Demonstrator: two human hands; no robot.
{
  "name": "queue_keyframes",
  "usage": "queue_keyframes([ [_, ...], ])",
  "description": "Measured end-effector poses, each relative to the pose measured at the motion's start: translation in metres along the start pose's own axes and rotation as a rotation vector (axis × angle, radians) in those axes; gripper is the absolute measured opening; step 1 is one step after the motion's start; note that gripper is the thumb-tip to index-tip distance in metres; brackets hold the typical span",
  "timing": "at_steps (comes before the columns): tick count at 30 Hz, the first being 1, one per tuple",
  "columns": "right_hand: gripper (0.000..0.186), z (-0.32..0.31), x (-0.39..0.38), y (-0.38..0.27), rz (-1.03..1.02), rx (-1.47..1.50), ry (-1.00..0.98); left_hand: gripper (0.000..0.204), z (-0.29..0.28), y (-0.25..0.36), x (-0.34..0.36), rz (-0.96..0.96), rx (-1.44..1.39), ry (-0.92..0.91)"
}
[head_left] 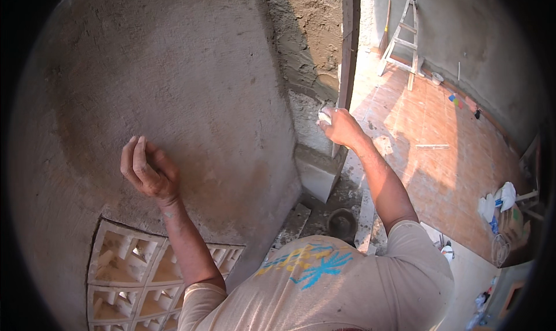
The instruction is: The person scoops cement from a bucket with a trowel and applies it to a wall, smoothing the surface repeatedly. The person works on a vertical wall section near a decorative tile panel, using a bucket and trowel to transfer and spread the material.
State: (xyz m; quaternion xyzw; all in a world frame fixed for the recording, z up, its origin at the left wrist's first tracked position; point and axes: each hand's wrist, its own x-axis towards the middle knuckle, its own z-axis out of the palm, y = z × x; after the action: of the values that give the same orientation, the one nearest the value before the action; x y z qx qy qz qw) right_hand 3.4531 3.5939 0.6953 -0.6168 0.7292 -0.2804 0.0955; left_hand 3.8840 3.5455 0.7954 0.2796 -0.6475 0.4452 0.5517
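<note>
My right hand (343, 127) is closed around the pale handle of a trowel (324, 118), held against the wall's end face beside an upright wooden board (348, 47). Its blade is mostly hidden or hard to make out. Above the hand, wet-looking brown mortar (310, 36) covers the narrow face; lower down the surface is paler and rough. My left hand (149, 172) is raised by the grey plastered wall (191, 82), its fingers loosely bent and nothing visible in them. Whether its fingertips touch the plaster I cannot tell.
Below my left hand is a pale lattice vent block (130, 273). A dark bucket (341, 224) stands on the mortar-spattered floor by the wall's foot. Right of the board, a wooden ladder (402, 41) and a broom (385, 33) stand beyond the tiled floor (417, 175); bags (505, 198) lie at far right.
</note>
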Motion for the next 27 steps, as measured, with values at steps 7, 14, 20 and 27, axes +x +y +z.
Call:
queue_keyframes([
  [7,0.033,-0.031,-0.013,0.017,0.135,0.220,0.155,0.028,0.001,0.001,-0.001,-0.012,0.052,-0.008],
  [14,0.024,-0.053,-0.031,0.050,0.186,0.451,0.208,0.029,-0.001,-0.002,0.000,-0.007,0.046,0.001],
  [20,0.024,-0.050,-0.044,0.062,0.209,0.548,0.227,0.029,0.000,-0.003,-0.003,-0.017,0.045,-0.005],
  [27,0.025,-0.038,-0.078,0.059,0.289,0.623,0.316,0.032,0.002,-0.006,-0.005,0.059,0.079,0.001],
])
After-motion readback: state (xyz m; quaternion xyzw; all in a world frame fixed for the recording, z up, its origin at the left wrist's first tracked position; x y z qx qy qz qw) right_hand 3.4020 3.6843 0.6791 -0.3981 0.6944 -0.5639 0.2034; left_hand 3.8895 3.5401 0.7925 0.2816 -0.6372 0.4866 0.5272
